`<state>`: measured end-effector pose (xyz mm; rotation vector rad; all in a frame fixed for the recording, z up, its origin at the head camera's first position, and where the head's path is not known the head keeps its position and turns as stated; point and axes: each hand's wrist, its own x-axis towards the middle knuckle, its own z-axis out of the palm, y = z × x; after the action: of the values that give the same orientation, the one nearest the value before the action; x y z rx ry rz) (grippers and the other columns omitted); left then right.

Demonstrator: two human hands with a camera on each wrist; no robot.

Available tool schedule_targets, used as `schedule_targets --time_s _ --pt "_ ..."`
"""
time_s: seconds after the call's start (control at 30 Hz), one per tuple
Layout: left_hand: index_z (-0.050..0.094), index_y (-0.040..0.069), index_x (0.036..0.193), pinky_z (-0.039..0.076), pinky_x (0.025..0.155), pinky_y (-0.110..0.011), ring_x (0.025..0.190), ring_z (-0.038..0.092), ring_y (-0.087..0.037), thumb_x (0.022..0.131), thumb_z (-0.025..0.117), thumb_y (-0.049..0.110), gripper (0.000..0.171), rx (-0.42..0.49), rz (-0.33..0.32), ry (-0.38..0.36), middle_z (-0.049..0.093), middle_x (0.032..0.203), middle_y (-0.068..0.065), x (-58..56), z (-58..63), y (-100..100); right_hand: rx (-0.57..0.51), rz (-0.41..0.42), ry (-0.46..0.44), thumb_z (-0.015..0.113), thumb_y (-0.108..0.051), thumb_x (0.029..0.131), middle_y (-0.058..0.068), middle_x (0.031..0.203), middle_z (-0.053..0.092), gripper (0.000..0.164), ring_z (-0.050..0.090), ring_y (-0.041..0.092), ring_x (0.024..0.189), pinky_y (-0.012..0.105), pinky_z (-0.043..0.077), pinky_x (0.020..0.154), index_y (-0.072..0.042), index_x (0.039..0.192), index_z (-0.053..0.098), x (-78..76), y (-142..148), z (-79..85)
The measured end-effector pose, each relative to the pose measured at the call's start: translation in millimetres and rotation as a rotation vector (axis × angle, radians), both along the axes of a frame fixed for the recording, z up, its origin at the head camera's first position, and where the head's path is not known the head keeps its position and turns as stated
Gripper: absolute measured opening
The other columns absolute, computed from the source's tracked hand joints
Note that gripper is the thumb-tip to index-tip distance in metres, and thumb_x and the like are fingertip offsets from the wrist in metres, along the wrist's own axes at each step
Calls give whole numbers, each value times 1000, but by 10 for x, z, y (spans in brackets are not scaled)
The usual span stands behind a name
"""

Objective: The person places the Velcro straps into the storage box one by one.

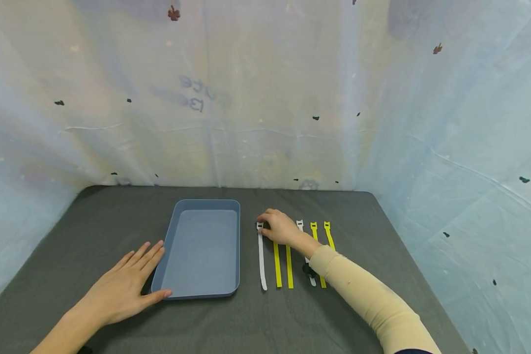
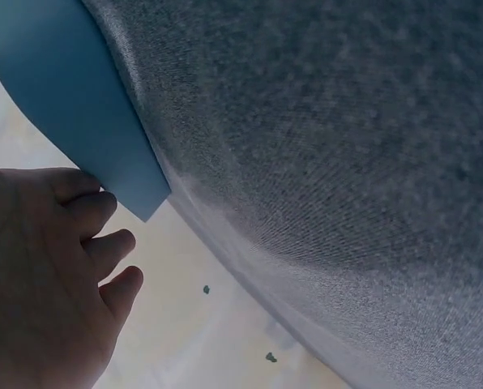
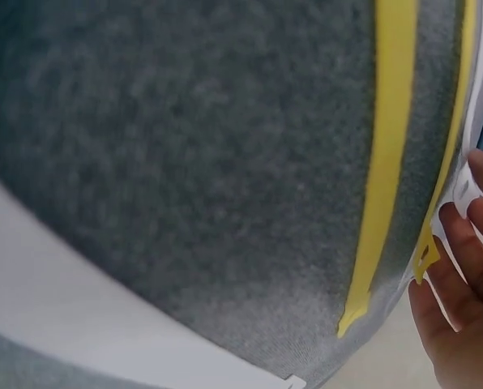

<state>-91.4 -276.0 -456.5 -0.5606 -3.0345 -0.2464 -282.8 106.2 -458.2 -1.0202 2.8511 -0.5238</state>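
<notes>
In the head view, my left hand [image 1: 121,287] lies with straight fingers against the left side of a blue-grey tray [image 1: 203,297]; its thumb is over the near left corner. The left wrist view shows those fingers by the tray wall [image 2: 87,105]. My right hand [image 1: 283,228] is at the slotted head of the leftmost white cable tie [image 1: 261,265], a flat strap. Thumb and index finger pinch that head [image 3: 465,190] in the right wrist view. Beside it lie two yellow cable ties [image 1: 278,268], their heads hidden by my right hand in the head view.
Further right lie another white cable tie [image 1: 300,225] and two more yellow ones [image 1: 327,228], partly behind my right forearm. A dark grey cloth [image 1: 128,206] covers the table. Pale plastic sheeting [image 1: 265,123] hangs behind and at the sides.
</notes>
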Motion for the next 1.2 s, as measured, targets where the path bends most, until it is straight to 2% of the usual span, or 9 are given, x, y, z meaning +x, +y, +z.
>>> schedule_targets --time_s 0.07,0.17,0.37,0.5,0.77,1.07,1.2 --pt "35 3 161 -7 129 -36 154 29 -41 94 57 73 100 -1 -2 6 30 169 -14 2 -2 1 8 5 5 73 -18 100 10 125 67 32 64 29 115 44 55 97 -7 130 71 -3 -6 -16" --pt "36 2 161 -4 130 -38 154 29 -41 94 57 73 100 0 -3 13 31 169 -15 1 3 4 11 10 8 73 -17 100 9 123 67 31 64 27 113 43 55 96 -7 129 71 -2 -13 -34" --pt "36 2 161 13 129 -50 154 28 -41 94 57 74 100 4 5 -4 31 169 -15 2 28 15 -10 22 17 75 -15 98 10 119 68 30 64 27 110 42 56 94 -7 126 72 7 -23 -47" --pt "37 2 160 20 126 -54 154 29 -41 93 57 74 100 9 7 -12 31 168 -16 2 40 18 -25 17 17 77 -15 97 9 115 68 25 64 26 106 41 56 92 -7 121 74 10 -30 -45" --pt "36 2 161 14 129 -50 154 28 -41 93 57 74 101 9 5 -13 31 168 -16 -3 37 8 -46 -8 4 79 -14 95 5 106 67 13 64 22 100 39 56 89 -10 107 74 13 -43 -35" --pt "36 2 161 22 125 -55 153 30 -42 93 57 74 101 3 -1 -5 32 168 -16 -2 29 9 -107 -10 -10 76 -11 97 5 104 72 11 69 24 102 42 57 91 -10 105 68 62 -10 -9" --pt "35 2 161 19 127 -54 154 29 -42 94 57 74 101 5 2 -10 31 169 -16 -2 31 11 -130 -19 -14 75 -13 98 5 104 72 13 70 24 102 41 58 90 -11 106 65 79 6 1"
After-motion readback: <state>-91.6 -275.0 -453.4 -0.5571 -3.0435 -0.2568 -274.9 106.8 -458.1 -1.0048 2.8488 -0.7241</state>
